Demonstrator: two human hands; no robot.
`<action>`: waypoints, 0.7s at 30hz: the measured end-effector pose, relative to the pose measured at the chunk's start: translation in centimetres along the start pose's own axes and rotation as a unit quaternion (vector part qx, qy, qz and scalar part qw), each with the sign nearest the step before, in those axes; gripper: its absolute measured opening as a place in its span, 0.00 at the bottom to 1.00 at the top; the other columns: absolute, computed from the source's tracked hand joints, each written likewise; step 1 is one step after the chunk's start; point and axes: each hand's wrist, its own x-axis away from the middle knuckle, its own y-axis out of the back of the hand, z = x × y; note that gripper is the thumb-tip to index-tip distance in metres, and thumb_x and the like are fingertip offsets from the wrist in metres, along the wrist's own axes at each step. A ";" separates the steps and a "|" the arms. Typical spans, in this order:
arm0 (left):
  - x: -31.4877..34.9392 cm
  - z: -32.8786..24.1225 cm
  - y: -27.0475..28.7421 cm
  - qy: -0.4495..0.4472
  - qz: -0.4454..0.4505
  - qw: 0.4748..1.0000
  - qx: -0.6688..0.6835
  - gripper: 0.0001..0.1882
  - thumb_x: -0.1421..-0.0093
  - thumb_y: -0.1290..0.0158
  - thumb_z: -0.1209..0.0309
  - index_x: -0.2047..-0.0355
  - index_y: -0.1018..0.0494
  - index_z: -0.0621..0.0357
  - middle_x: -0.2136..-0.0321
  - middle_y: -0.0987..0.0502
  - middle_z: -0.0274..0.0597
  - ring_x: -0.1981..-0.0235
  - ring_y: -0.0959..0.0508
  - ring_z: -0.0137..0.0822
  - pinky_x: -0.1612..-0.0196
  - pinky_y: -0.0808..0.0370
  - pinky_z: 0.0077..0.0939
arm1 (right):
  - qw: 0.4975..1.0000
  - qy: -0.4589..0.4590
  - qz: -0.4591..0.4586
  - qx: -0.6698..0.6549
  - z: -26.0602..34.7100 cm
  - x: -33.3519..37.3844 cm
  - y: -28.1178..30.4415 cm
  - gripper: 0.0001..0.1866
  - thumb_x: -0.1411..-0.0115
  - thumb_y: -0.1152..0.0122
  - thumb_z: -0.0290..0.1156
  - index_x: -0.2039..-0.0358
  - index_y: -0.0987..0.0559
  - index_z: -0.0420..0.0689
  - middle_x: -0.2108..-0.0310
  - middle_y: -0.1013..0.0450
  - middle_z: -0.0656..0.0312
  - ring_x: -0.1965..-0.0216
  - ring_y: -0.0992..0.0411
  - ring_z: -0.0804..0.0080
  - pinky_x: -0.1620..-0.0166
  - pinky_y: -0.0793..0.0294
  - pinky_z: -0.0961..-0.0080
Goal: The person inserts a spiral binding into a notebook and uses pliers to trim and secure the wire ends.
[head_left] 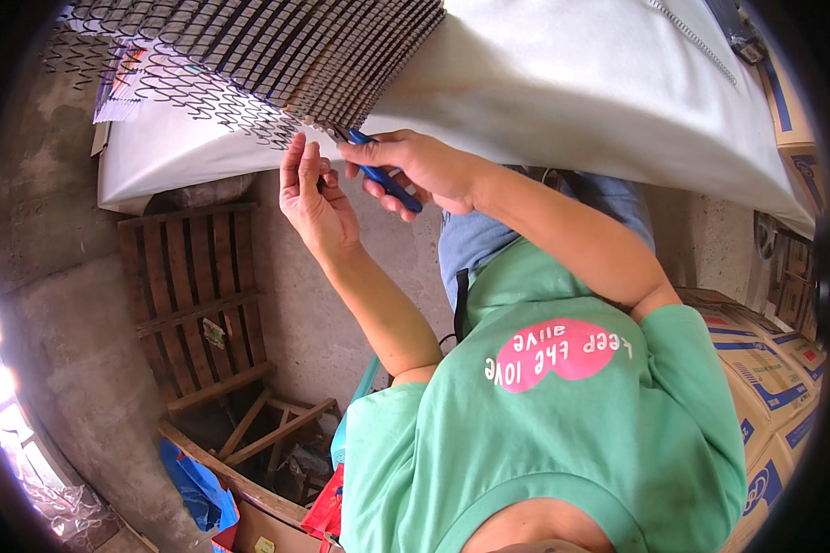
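Observation:
My right hand (424, 170) is wrapped round the blue handles of a pair of pliers (387, 180). The jaws point up and left, at the lower corner of a dark wire mesh (314, 55). Close by, my left hand (318, 198) is raised just below that corner with its fingers bent. A small dark bit shows between those fingers, too small to name. Whether the fingertips touch the mesh I cannot tell. The mesh lies over the table's edge, and its loose, wavy wire ends hang at the left.
A white cloth (563, 83) covers the table. On it lie a thin metal coil (692, 37) and a black object (738, 32). A wooden pallet (198, 295) leans on the wall at left. Cardboard boxes (756, 378) are stacked at right. A blue bag (194, 484) lies at lower left.

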 end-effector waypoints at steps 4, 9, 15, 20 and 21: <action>0.2 -0.2 0.3 0.019 0.007 1.000 -0.007 0.17 0.43 0.48 0.79 0.52 0.31 0.69 0.62 0.26 0.41 0.73 0.30 0.20 0.71 0.33 0.08 | 0.916 0.161 -0.212 0.301 -2.4 0.5 -0.6 0.24 0.48 0.39 0.49 0.55 0.28 0.49 0.66 0.31 0.59 0.59 0.32 0.65 0.54 0.38 0.57; 0.2 0.2 0.7 0.040 0.032 0.999 0.003 0.18 0.44 0.49 0.80 0.52 0.31 0.70 0.62 0.26 0.42 0.73 0.30 0.20 0.71 0.32 0.07 | 0.840 0.237 -0.244 0.424 -2.3 0.3 0.2 0.26 0.53 0.34 0.46 0.53 0.28 0.54 0.58 0.34 0.62 0.54 0.34 0.68 0.48 0.44 0.52; -0.1 0.0 0.7 0.055 0.036 0.998 0.012 0.18 0.44 0.50 0.80 0.52 0.31 0.71 0.62 0.26 0.43 0.73 0.31 0.21 0.71 0.30 0.06 | 0.827 0.255 -0.246 0.436 -3.1 -0.5 0.2 0.30 0.56 0.31 0.44 0.51 0.29 0.56 0.58 0.36 0.65 0.52 0.36 0.70 0.44 0.49 0.53; -0.1 0.0 0.7 0.056 0.025 0.998 0.013 0.18 0.44 0.50 0.80 0.52 0.31 0.71 0.61 0.27 0.44 0.73 0.31 0.22 0.72 0.31 0.07 | 0.823 0.278 -0.246 0.429 -3.1 -0.6 0.8 0.29 0.55 0.31 0.44 0.52 0.28 0.56 0.58 0.36 0.65 0.52 0.35 0.70 0.45 0.48 0.53; -0.1 0.0 0.7 0.057 0.023 0.998 0.013 0.18 0.44 0.49 0.80 0.52 0.31 0.71 0.61 0.27 0.44 0.73 0.31 0.22 0.72 0.31 0.07 | 0.824 0.276 -0.241 0.432 -3.1 -0.6 0.7 0.28 0.55 0.32 0.44 0.52 0.28 0.56 0.58 0.36 0.65 0.52 0.36 0.70 0.45 0.49 0.53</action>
